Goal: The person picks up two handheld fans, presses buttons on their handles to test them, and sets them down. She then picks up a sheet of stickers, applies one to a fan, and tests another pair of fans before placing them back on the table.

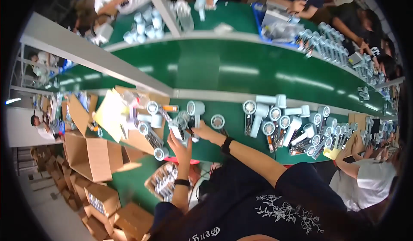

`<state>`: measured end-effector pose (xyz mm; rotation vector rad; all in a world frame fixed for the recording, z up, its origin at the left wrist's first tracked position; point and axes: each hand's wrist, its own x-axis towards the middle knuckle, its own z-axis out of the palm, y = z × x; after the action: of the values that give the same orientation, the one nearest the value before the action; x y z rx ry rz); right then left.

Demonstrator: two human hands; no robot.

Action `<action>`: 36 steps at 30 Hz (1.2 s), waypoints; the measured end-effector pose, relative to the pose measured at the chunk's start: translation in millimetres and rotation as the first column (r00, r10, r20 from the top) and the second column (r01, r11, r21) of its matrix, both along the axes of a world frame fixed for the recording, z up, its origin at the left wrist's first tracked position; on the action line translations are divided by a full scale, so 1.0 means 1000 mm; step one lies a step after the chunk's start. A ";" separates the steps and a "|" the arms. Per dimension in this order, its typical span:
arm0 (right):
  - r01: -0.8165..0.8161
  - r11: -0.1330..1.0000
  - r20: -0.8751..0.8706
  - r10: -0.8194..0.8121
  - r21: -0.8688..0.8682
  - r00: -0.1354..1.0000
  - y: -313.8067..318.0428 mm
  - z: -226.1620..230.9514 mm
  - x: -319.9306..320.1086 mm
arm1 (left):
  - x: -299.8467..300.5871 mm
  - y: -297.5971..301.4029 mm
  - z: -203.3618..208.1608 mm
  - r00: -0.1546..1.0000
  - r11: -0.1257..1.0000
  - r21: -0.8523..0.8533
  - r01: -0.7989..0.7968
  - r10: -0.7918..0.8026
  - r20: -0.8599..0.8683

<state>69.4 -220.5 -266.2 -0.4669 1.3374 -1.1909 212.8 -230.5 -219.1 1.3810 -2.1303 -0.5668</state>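
My left hand (181,145) is wrapped round the handle of a pale grey handheld fan (177,130), whose dark inner side shows. Close by on its right, my right hand (204,132) has its fingers curled at the lower end of a second pale handheld fan (196,108) with a round head. The fingertips are partly hidden, and a small white part shows beneath them. To the right of that hand, another fan (217,121) lies on the green bench (234,144). Several fans (145,129) lie on the left beside my left hand.
Many fans (292,129), some with uncovered handles, spread along the bench to the right. Cardboard boxes (90,159) stand at the left, and a carton of parts (162,181) sits below my left arm. A green conveyor (202,62) runs beyond. A co-worker in white (365,178) sits at right.
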 end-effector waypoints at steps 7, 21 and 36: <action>-0.776 0.623 -0.798 0.516 0.099 0.312 0.037 -0.014 -0.048 | -0.007 0.028 -0.003 0.950 0.990 -0.054 -0.129 0.140 0.278; 0.186 0.173 -0.155 -0.982 -0.967 0.105 0.022 0.388 -0.332 | -0.079 0.050 0.097 0.987 0.968 -0.236 0.082 -0.112 -0.118; -0.151 0.627 -0.429 -0.320 -0.764 0.845 0.033 0.491 -0.353 | -0.305 -0.025 0.431 0.730 0.497 -0.838 0.226 -0.655 -0.192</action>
<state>-283.2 -187.7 224.4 -1.4829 1.2284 -1.8096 -92.3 -255.6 212.3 0.1094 -1.8942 -0.0909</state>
